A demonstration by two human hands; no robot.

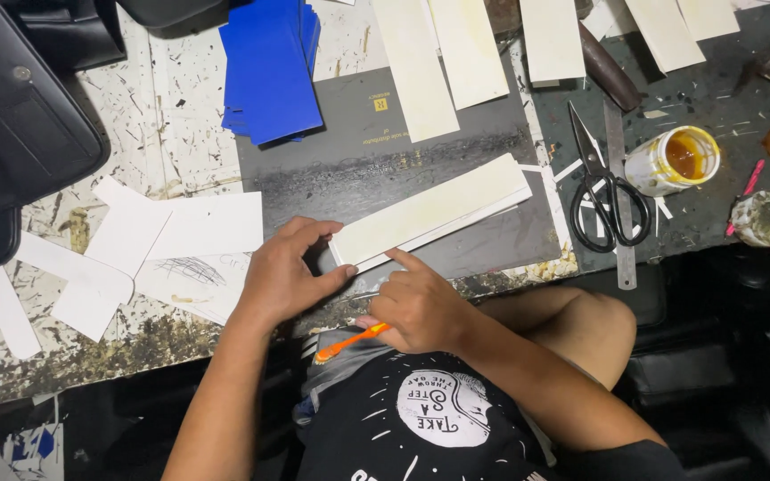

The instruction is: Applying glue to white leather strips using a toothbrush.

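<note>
Head view. The work piece is a long cream cardboard strip point(430, 212), flat and rectangular, lying at a slant on a dark grey board point(385, 151) whose surface is scuffed and smeared. A second white strip edge shows just beneath it, slightly offset. The board rests on a desk point(153, 107) with a worn, paint-flecked and scratched top.

Surrounding items: a stack of blue sheets point(269, 67) lies at the upper edge of the board; further cream strips point(443, 53) lie fanned across the top. White paper offcuts point(162, 240) are scattered to the left, one with pencil scribble. To the right lie black-handled scissors point(603, 191), a metal ruler point(618, 205) beside them, an open jar of amber glue point(675, 160), and a round lid point(764, 218). A black bag point(11, 125) covers the upper left corner. Nothing obstructs the strip.

Hand pose: the left hand point(282, 276) is partly open, fingers and thumb spread and pressing at the near left end of the strip. The right hand point(416, 307) is loosely curled, index finger extended onto the lower edge of the strip, while the remaining fingers grip an orange-handled brush point(349, 341) that points down-left off the edge of the desk.
</note>
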